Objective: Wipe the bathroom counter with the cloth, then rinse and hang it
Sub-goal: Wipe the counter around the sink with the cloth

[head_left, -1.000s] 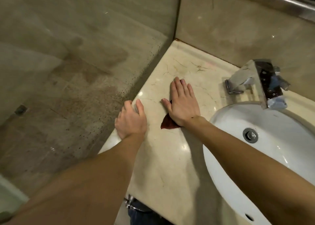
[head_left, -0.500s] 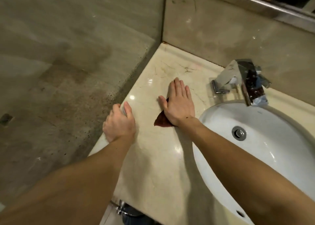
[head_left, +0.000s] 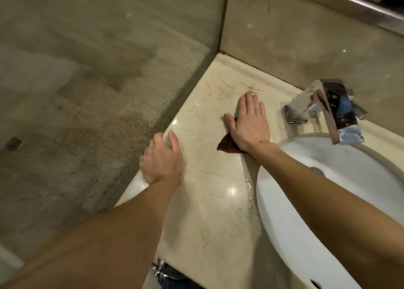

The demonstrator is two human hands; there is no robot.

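A dark red cloth (head_left: 227, 145) lies on the cream marble counter (head_left: 209, 212), mostly hidden under my right hand (head_left: 249, 124). That hand presses flat on the cloth with fingers straight and together, pointing toward the back corner. Only a pointed corner of the cloth shows beside the wrist. My left hand (head_left: 161, 159) rests on the counter's left edge with its fingers curled over the edge, holding nothing.
A white oval sink (head_left: 284, 223) sits to the right with a chrome tap (head_left: 328, 109) behind it. A glass partition (head_left: 109, 70) borders the counter's left edge. A tiled wall rises behind, with a metal-framed mirror above. Small water drops glisten by the sink rim.
My right hand with the cloth has slid slightly toward the back and the tap. The left hand stays on the edge. The view has shifted a little.
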